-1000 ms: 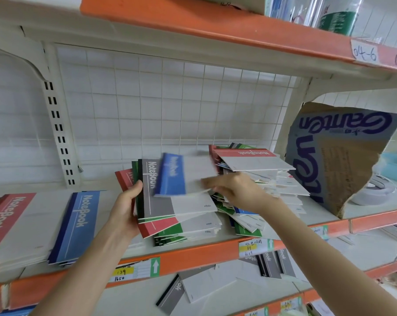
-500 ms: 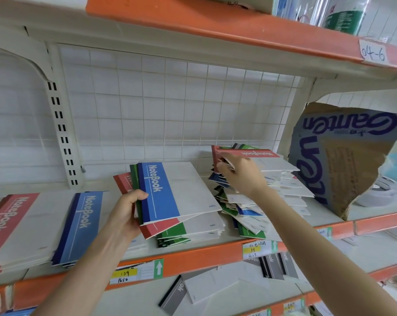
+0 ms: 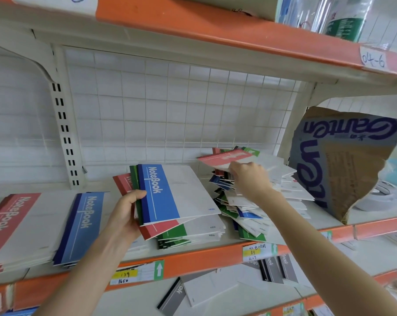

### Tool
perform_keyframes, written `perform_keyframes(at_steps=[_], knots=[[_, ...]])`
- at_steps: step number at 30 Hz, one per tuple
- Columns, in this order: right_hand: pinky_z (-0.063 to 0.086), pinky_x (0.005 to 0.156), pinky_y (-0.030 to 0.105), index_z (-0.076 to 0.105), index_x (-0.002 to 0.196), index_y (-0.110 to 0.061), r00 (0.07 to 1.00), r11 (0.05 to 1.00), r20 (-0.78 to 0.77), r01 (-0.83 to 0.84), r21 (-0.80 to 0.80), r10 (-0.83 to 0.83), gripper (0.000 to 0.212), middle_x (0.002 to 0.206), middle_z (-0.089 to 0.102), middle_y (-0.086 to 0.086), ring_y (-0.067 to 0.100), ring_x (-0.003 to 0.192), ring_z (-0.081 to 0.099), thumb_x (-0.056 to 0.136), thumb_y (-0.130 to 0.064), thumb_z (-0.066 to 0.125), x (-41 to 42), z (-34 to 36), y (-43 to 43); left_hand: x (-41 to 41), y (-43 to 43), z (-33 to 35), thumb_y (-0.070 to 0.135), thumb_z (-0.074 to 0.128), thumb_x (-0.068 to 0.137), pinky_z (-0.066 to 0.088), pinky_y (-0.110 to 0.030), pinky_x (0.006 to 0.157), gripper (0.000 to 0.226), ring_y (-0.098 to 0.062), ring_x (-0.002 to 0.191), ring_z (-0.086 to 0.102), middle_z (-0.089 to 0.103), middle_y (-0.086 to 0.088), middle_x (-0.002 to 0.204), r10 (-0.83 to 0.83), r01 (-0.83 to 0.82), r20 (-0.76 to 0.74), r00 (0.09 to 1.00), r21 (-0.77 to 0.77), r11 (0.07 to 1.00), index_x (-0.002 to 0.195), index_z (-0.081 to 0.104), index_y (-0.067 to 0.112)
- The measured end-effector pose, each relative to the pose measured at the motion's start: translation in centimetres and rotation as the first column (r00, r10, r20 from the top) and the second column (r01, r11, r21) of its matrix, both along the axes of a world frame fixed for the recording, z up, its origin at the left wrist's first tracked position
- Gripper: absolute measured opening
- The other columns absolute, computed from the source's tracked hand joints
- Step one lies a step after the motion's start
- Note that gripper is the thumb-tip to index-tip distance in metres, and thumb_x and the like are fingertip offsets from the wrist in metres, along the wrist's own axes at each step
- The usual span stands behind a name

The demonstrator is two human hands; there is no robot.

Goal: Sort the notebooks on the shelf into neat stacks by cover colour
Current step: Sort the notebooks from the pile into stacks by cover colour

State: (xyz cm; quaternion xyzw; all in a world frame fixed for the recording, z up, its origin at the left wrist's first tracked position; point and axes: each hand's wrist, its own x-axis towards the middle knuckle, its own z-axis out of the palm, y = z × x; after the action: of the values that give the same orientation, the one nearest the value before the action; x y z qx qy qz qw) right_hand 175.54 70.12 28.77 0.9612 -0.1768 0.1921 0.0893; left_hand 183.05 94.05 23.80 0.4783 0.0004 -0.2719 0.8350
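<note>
Mostly unsorted on the shelf (image 3: 204, 256): tumbled heap (image 3: 293, 190) at right; mixed pile (image 3: 177, 192) mid-shelf, gripped at its left edge by the left hand (image 3: 124, 215). Done at left: red stack (image 3: 12, 224), blue stack (image 3: 81, 224). Pinched in the right hand (image 3: 250, 179): the heap's top red notebook (image 3: 224, 157).

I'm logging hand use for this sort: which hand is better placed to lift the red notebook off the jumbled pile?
Right. The right hand pinches the near edge of the red notebook atop the jumbled pile, while the left hand grips the blue-topped stack.
</note>
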Motion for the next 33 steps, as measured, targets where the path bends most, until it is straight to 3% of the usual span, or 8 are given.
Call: perform_keyframes(at_steps=[5,9,12,16,20,25,28,33], knots=[[0.052,0.075,0.038,0.07,0.098,-0.004,0.757,0.744,0.145,-0.653,0.142,0.637,0.026,0.098,0.072,0.01,0.029,0.085,0.068,0.085,-0.008,0.049,-1.2,-2.1,1.5,-0.5,-0.3,0.6,0.021,0.048,0.095,0.045,-0.039,0.064,0.01,-0.024,0.07,0.066,0.069,-0.006,0.079,0.029,-0.029,-0.007,1.0,-0.074,0.997,0.091,0.056,0.017],[0.049,0.079,0.033,0.069,0.091,0.004,0.578,0.564,0.17,-0.816,0.124,0.798,0.029,0.099,0.071,0.017,0.03,0.088,0.069,0.087,-0.013,0.047,-1.6,-2.3,3.9,-1.0,0.2,0.6,0.027,0.044,0.096,0.052,-0.027,0.047,0.023,-0.017,0.045,0.065,0.068,-0.003,0.055,0.007,-0.006,0.017,1.0,-0.066,0.998,0.087,0.056,0.01],[0.049,0.088,0.026,0.069,0.092,0.007,0.557,0.531,0.209,-0.83,0.17,0.804,0.031,0.103,0.069,0.018,0.026,0.098,0.066,0.088,-0.015,0.048,-1.4,-2.6,4.0,-1.2,0.6,0.4,0.021,0.043,0.096,0.048,-0.023,0.035,0.019,-0.016,0.042,0.063,0.066,-0.003,0.052,0.023,-0.021,0.033,0.999,-0.042,0.999,0.085,0.055,0.01],[0.043,0.092,0.012,0.069,0.102,0.004,0.688,0.47,0.296,-0.689,0.551,0.662,0.04,0.114,0.066,0.011,0.0,0.108,0.055,0.092,-0.031,0.052,-1.5,-3.0,4.3,-1.4,1.1,0.4,0.011,0.043,0.094,0.046,-0.036,0.058,0.012,-0.025,0.064,0.063,0.065,-0.01,0.071,0.027,-0.028,0.04,0.999,0.017,0.999,0.087,0.053,0.01],[0.036,0.063,0.021,0.059,0.088,-0.014,0.923,0.704,0.205,-0.38,0.6,0.325,0.02,0.082,0.059,0.0,0.007,0.066,0.05,0.094,-0.032,0.051,0.3,-3.4,5.6,-1.6,2.1,0.6,0.008,0.043,0.093,0.042,-0.037,0.062,0.012,-0.024,0.076,0.057,0.06,-0.009,0.084,0.03,-0.034,0.067,0.997,0.058,0.998,0.089,0.052,0.012],[0.038,0.045,0.019,0.05,0.066,-0.009,0.978,0.24,0.136,-0.172,0.955,0.16,0.033,0.057,0.051,0.003,0.011,0.047,0.048,0.093,-0.027,0.056,2.3,-3.4,8.5,-1.6,4.4,0.4,0.012,0.049,0.091,0.044,-0.037,0.066,0.009,-0.025,0.083,0.059,0.063,-0.007,0.091,0.024,-0.043,0.137,0.99,0.133,0.99,0.094,0.054,0.019],[0.053,0.074,0.04,0.057,0.08,-0.006,0.979,0.243,0.146,-0.178,0.954,0.146,0.023,0.08,0.061,0.011,0.025,0.075,0.061,0.089,-0.027,0.061,3.6,-4.0,10.6,-1.7,5.7,0.5,0.008,0.051,0.09,0.044,-0.035,0.065,0.013,-0.023,0.079,0.059,0.064,-0.005,0.082,0.074,-0.101,0.169,0.983,0.157,0.982,0.088,0.054,0.02],[0.054,0.069,0.033,0.055,0.082,-0.015,0.962,0.341,0.185,-0.245,0.907,0.198,0.013,0.085,0.063,0.006,0.025,0.079,0.062,0.088,-0.026,0.06,5.5,-4.2,14.1,-1.1,9.2,0.0,0.008,0.054,0.088,0.043,-0.033,0.062,0.011,-0.024,0.08,0.06,0.065,-0.007,0.085,0.168,-0.196,0.145,0.975,0.211,0.957,0.094,0.057,0.015]])
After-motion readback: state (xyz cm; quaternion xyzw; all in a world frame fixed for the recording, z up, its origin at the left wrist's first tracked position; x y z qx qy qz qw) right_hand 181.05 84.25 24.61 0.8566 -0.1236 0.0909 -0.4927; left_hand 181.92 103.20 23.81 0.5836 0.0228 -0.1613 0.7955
